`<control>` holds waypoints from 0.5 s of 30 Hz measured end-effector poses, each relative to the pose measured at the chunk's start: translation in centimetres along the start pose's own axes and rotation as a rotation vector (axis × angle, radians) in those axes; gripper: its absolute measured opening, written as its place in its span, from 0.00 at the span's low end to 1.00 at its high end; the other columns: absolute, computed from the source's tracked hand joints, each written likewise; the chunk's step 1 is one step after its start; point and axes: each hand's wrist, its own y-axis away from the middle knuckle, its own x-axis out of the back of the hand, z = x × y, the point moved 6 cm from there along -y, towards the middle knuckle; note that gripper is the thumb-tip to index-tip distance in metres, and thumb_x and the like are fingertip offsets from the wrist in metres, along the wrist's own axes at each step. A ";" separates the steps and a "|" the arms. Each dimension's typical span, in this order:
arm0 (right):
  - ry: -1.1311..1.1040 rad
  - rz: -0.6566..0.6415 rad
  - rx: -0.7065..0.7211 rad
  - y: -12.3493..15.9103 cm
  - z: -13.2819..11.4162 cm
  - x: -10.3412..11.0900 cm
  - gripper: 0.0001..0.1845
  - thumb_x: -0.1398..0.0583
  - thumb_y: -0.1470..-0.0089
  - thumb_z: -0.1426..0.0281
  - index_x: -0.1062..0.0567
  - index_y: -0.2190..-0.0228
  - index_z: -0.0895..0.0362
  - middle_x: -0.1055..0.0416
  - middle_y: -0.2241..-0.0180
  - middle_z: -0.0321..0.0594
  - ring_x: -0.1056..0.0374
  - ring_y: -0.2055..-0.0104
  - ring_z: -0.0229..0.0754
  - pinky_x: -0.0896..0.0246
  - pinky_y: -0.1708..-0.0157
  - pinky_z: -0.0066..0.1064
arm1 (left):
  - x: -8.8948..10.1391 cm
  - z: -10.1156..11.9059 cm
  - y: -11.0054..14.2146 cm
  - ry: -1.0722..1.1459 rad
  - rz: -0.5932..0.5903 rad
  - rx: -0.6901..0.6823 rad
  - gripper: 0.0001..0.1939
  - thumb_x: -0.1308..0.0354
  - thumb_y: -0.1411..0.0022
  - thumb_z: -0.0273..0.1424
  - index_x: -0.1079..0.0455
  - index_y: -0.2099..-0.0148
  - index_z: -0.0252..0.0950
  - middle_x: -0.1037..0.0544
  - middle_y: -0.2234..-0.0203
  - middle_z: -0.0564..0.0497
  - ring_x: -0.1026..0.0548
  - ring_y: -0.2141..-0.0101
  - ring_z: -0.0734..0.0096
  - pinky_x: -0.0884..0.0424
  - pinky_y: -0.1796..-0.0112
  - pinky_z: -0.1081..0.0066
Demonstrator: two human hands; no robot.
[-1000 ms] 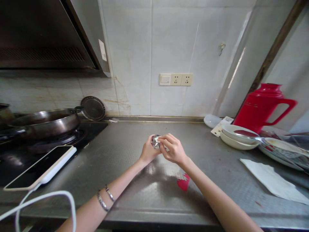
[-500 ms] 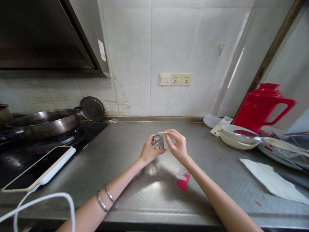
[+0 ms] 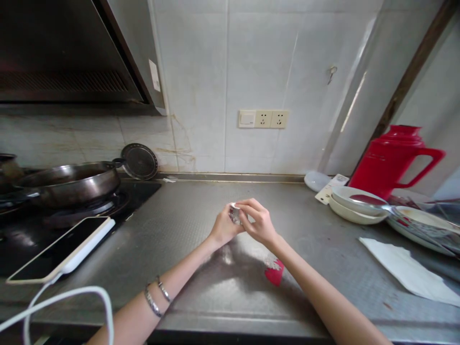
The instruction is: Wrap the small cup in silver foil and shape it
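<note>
My left hand (image 3: 225, 227) is wrapped round a small clear faceted container (image 3: 235, 214), which looks like a glass jar, held just above the steel counter. At the container's upper edge my right hand (image 3: 259, 221) pinches a small white piece (image 3: 234, 205), too little of which shows to name its kind. The right fingers curl over the container's top and hide part of it. Below the hands, a torn-looking red and silvery scrap (image 3: 275, 274) lies on the counter by my right forearm.
A steel pan (image 3: 72, 183) sits on the hob at left, with a phone (image 3: 61, 249) and white cable in front. Stacked bowls (image 3: 354, 216), a red thermos flask (image 3: 390, 160) and white paper (image 3: 406, 270) stand or lie at right. Wall sockets (image 3: 271, 119) are behind.
My right hand has moved left and its fingers now cover part of the container's top. The white piece, earlier held out above the container, is now at its rim.
</note>
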 end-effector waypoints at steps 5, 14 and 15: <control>0.003 0.020 0.024 0.0 -0.3 0.3 0.12 0.46 0.44 0.76 0.24 0.62 0.54 0.25 0.65 0.44 0.30 0.63 0.43 0.31 0.64 0.36 | 0.0 0.0 0.1 -0.006 -0.012 -0.006 0.29 0.31 0.58 0.34 0.34 0.53 0.34 0.23 0.65 0.50 0.27 0.67 0.69 0.31 0.66 0.72; 0.016 0.072 0.133 -0.2 -1.3 0.9 0.10 0.44 0.48 0.77 0.25 0.67 0.54 0.25 0.68 0.43 0.29 0.66 0.43 0.31 0.66 0.35 | 0.4 0.2 -0.3 -0.018 0.011 -0.019 0.25 0.32 0.57 0.34 0.33 0.55 0.34 0.22 0.65 0.50 0.26 0.66 0.69 0.31 0.65 0.73; 0.015 0.076 0.134 -0.2 -1.4 1.0 0.10 0.44 0.49 0.77 0.25 0.67 0.54 0.25 0.69 0.42 0.29 0.67 0.42 0.31 0.66 0.35 | 0.4 0.2 -0.4 0.000 0.016 -0.017 0.24 0.33 0.56 0.34 0.33 0.56 0.34 0.22 0.65 0.50 0.26 0.66 0.68 0.31 0.65 0.72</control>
